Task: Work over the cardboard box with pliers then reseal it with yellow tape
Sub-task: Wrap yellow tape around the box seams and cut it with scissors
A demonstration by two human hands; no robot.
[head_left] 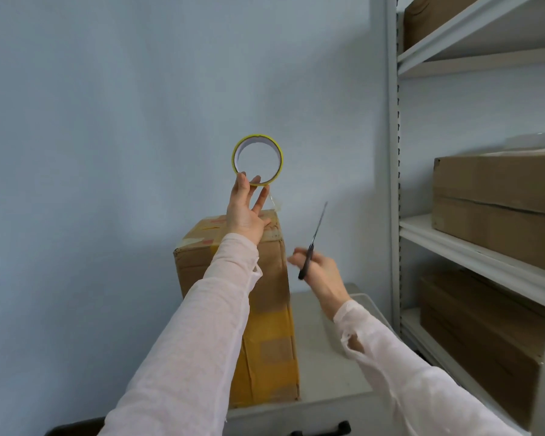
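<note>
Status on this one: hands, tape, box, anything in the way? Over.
Left grip pinching yellow tape roll aloft, strand running down to cardboard box top corner. Right grip holding black-handled scissors, blades up, beside box. Nothing between blades and strand.

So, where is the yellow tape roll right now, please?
In the head view, centre frame: the left hand holds the yellow tape roll above the cardboard box.

Both arms wear long, pale pink sleeves of thin, slightly sheer cloth. The left sleeve point(202, 325) ends at the wrist just behind the left hand point(246, 215), its edge loose and puckered. The right sleeve point(416, 382) ends behind the right hand point(323, 269); a small opening point(356, 343) gapes a little behind its edge.
</note>
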